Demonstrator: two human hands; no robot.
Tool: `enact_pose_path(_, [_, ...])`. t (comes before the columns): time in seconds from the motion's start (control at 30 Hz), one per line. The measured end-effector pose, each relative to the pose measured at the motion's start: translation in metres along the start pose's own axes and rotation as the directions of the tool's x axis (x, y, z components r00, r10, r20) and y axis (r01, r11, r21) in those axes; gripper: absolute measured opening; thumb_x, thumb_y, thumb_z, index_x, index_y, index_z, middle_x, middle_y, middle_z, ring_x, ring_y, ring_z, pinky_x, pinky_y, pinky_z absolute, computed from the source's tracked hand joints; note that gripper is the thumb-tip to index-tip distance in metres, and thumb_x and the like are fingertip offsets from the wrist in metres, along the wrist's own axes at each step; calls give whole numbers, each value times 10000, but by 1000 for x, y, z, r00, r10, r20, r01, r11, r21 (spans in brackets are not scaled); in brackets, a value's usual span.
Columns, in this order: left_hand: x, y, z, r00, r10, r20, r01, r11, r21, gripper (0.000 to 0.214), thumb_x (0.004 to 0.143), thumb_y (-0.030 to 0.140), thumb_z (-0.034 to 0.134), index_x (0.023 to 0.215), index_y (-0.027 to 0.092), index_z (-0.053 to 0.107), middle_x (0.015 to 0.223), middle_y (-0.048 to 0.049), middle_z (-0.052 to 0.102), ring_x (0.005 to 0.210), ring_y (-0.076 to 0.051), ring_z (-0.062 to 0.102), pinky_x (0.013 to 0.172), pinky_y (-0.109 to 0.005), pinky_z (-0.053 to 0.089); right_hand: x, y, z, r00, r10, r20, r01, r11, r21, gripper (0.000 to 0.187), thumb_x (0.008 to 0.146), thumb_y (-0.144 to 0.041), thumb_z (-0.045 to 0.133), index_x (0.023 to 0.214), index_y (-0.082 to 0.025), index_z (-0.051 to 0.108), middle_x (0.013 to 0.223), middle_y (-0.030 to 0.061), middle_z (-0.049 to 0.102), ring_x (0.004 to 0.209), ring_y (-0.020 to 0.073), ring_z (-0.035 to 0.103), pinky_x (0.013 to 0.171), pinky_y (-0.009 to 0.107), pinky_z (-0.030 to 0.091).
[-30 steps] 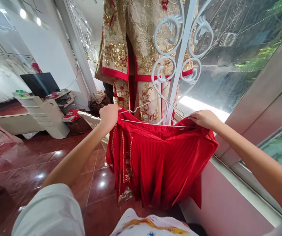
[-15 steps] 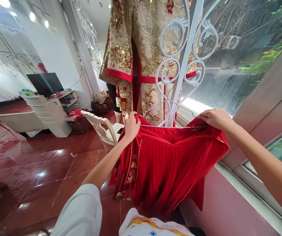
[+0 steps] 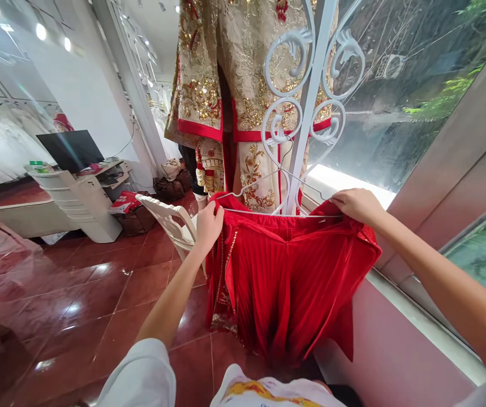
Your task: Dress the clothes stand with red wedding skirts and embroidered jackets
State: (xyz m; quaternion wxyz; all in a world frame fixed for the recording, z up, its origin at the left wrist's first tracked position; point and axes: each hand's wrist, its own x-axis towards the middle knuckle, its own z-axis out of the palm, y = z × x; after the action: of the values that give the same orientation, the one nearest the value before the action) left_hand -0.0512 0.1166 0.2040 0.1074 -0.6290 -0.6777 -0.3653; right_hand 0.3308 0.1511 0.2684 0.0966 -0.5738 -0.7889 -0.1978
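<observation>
A red pleated skirt with gold beaded trim at its left side hangs spread between my two hands. Its waistband lies along the lower bar of a thin wire hanger, whose hook is up by the white scrolled metal stand. My left hand is closed on the waistband at the left end of the hanger. At the right end, my right hand pinches the waistband, fingers together. Hems of the skirt hang free above the floor.
Behind the stand hangs a gold-embroidered garment with red edging. A white chair stands left of the skirt. Farther left are a white desk and a monitor. A window and low wall run along the right.
My left hand has moved left and slightly down with its end of the waistband, and the waist is stretched wider over the hanger. The whole view has shifted slightly.
</observation>
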Motion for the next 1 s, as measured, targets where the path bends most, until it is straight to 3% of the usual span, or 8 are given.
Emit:
enact_pose_path(0.07, [-5,9,-9,999,38,-36,-36,997,66,278,899,272,313,774,179,544,690,-68,627,679,-194,590,660,-283,389,-2,-3,1,1000,1,6,-1,998,-58,359,881,-328,364,811,-197,692,876,69,691,750,200,586,572,279,315])
enact_pose_path(0.27, [-20,27,-4,982,-11,189,-46,955,294,330,899,339,332,889,148,601,779,-126,647,737,-262,614,625,-326,376,1,0,4,999,-39,-24,40,999,33,353,882,-313,376,817,-193,701,850,71,697,737,185,591,616,271,343])
enact_pose_path(0.37, [-19,63,14,972,204,118,-225,953,203,364,908,401,340,947,154,604,915,-129,633,874,-256,581,728,-351,382,2,0,6,995,-101,-20,103,987,126,342,872,-286,390,796,-182,707,825,80,702,721,175,596,642,258,361])
enact_pose_path(0.5, [-16,131,56,786,598,156,-586,802,-118,368,909,418,392,1157,193,543,1086,-96,598,1032,-231,501,868,-355,338,1,-1,6,994,-104,-42,111,973,204,332,859,-267,403,793,-159,710,805,90,702,675,165,588,638,259,378])
enact_pose_path(0.57, [-16,152,76,775,604,185,-576,796,-185,347,936,389,336,1132,218,567,1083,-86,603,1035,-231,492,876,-371,321,-1,4,3,997,-64,-50,77,947,313,337,851,-332,439,786,-146,713,771,86,699,664,168,587,633,262,394])
enact_pose_path(0.7, [-20,159,101,813,538,222,-498,841,-213,352,956,334,290,961,219,623,947,-70,658,935,-219,541,845,-386,311,-5,26,-5,979,-7,205,-146,678,720,419,749,-528,576,841,-145,719,784,67,706,650,173,607,575,255,448])
enact_pose_path(0.83, [-23,155,106,804,556,211,-500,824,-266,354,953,361,305,907,224,629,875,-51,687,867,-206,582,786,-365,316,-8,45,-11,879,-25,477,-425,414,805,332,675,-451,696,830,-158,713,799,78,712,634,171,623,571,267,501])
enact_pose_path(1.0, [-30,160,105,814,535,226,-491,842,-226,357,953,350,302,881,222,627,840,-56,691,840,-204,607,755,-352,323,1,55,-28,792,401,461,-577,242,781,96,746,-179,656,697,-96,653,598,80,646,549,148,583,563,280,490])
